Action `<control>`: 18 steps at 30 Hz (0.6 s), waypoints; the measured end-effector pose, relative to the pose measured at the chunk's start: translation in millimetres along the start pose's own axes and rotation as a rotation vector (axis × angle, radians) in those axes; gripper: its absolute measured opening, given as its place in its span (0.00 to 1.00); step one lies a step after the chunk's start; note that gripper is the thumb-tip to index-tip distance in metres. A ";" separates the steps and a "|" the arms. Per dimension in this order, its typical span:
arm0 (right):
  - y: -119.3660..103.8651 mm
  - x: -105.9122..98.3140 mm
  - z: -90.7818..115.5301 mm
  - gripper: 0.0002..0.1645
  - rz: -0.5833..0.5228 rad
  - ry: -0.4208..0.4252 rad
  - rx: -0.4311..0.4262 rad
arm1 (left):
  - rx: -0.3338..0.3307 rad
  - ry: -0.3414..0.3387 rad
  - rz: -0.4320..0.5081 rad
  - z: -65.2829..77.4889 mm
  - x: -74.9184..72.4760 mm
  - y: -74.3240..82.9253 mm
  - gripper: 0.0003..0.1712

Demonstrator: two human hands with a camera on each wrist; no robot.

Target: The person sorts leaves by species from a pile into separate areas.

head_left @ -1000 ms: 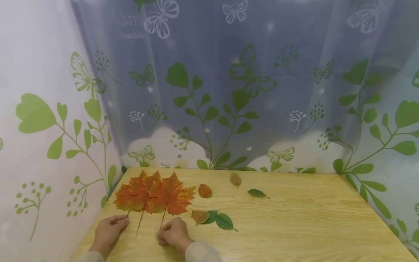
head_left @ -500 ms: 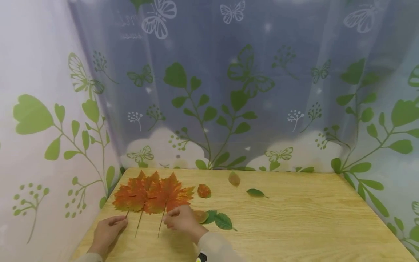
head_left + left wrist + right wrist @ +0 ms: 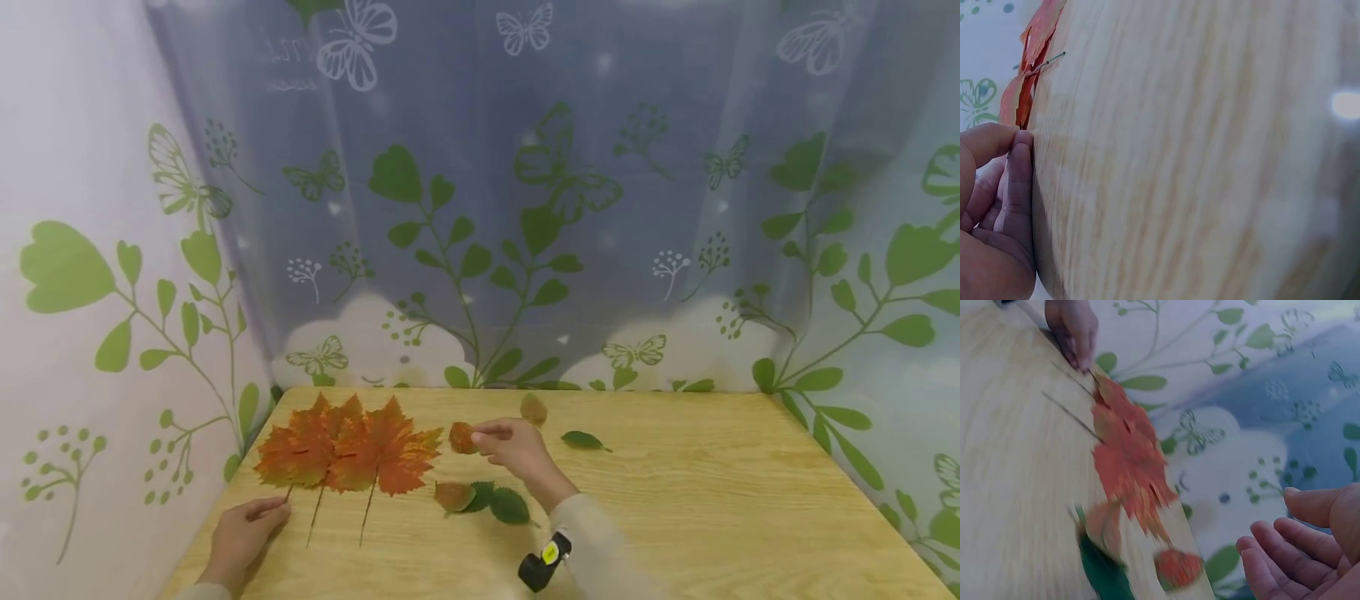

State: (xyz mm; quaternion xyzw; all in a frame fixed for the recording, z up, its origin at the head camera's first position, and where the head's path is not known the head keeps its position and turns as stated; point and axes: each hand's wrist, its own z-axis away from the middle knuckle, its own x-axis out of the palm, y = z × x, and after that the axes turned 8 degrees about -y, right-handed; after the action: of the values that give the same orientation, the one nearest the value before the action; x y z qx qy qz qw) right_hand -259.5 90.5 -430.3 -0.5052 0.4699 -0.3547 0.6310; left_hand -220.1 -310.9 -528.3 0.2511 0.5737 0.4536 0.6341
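Observation:
Three orange maple leaves overlap in a row at the table's left, their thin stems pointing toward me. With thumb and fingertips my left hand pinches the stem of the leftmost one; the left wrist view shows this pinch at the table surface. My right hand is over the table beside a small red-orange leaf. In the right wrist view, that hand has its thumb and fingers apart with nothing between them, and the small red leaf lies clear of it.
In front of the right forearm lie a brownish leaf and two green leaves, partly overlapping. Farther back are another brownish leaf, partly behind the right hand, and a green leaf. A patterned curtain borders the wooden table.
My right hand has let go of the rightmost maple leaf's stem and moved right and away from me, to the small red leaf. The left hand has kept its pinch.

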 end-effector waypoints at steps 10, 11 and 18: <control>26.9 -80.2 14.1 0.19 0.101 0.201 0.050 | -0.020 -0.017 0.013 -2.8 0.0 -3.0 0.28; 29.9 -87.3 16.4 0.20 0.117 0.214 0.060 | -0.023 -0.020 0.020 -2.9 0.2 -2.9 0.28; 55.8 -121.6 29.8 0.22 0.171 0.312 0.097 | -0.020 -0.019 0.007 -2.8 -0.6 -2.9 0.29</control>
State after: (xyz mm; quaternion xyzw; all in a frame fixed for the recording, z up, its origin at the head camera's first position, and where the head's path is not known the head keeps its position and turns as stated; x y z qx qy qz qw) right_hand -270.0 224.9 -454.5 -0.3712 0.5855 -0.3963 0.6019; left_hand -221.9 -313.3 -531.0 0.2512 0.5622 0.4589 0.6404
